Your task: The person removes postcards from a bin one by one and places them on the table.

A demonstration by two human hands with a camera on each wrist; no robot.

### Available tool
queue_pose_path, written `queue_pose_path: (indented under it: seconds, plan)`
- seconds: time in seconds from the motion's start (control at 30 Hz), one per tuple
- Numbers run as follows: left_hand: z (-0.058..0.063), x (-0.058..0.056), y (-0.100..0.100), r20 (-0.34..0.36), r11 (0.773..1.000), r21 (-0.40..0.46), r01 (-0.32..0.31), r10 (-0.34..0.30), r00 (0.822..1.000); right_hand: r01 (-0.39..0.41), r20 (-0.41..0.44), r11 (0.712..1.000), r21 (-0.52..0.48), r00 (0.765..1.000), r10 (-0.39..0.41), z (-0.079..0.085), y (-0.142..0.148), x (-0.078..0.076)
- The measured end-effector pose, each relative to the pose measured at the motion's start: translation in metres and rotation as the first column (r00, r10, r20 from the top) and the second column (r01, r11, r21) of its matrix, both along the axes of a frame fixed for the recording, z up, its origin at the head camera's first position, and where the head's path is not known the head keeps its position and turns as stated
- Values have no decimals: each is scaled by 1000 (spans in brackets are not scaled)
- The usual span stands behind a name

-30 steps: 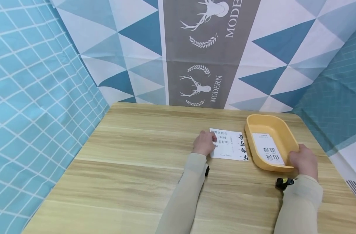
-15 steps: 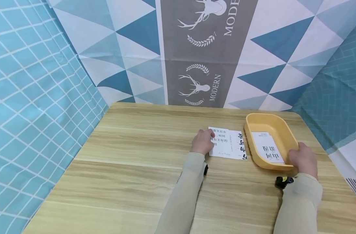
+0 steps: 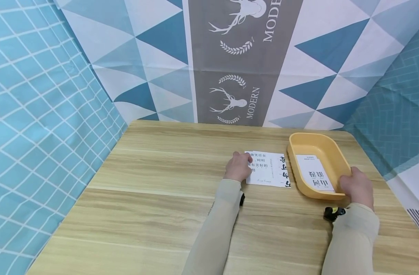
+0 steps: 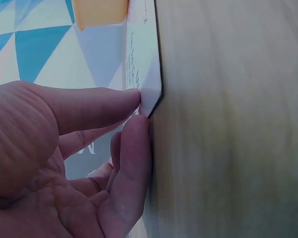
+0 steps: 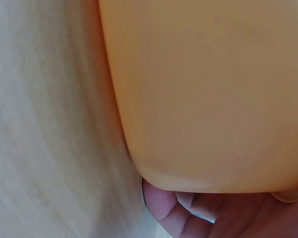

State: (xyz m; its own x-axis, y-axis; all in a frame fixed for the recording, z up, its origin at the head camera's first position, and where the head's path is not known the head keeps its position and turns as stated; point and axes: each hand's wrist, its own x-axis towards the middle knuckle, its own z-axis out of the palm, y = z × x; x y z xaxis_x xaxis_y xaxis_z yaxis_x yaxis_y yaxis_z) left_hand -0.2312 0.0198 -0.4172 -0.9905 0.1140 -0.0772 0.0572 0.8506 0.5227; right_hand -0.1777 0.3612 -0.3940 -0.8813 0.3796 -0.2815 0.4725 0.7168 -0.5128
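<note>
White cards [image 3: 264, 172] printed with dark characters lie overlapping on the wooden table. My left hand [image 3: 237, 166] is at their left edge. In the left wrist view, the thumb and a finger pinch the corner of a card [image 4: 148, 74], the thumb against its printed face. To the right stands a yellow-orange plastic tray [image 3: 293, 168] holding another white card [image 3: 314, 173]. My right hand [image 3: 358, 187] grips the tray's near right corner. In the right wrist view, the curled fingers [image 5: 161, 201] show at the tray's edge, while the thumb is hidden.
The wooden table [image 3: 154, 191] extends left and toward the front. Behind it hangs a patterned cloth [image 3: 226, 68] with triangles and deer heads. A blue checked cloth [image 3: 41, 114] covers the left side.
The left fingertips have drawn back from over the card's face to its left edge. The cards' left edge has shifted slightly. The right hand and tray stay put.
</note>
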Motion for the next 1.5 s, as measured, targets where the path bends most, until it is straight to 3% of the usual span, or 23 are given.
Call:
queue_pose_path:
  seconds: [1.5]
  plan:
    - [3,1,2,29,1000,28,1,-2,1000,-17,-28,1000,17,999,17,-2,1,2]
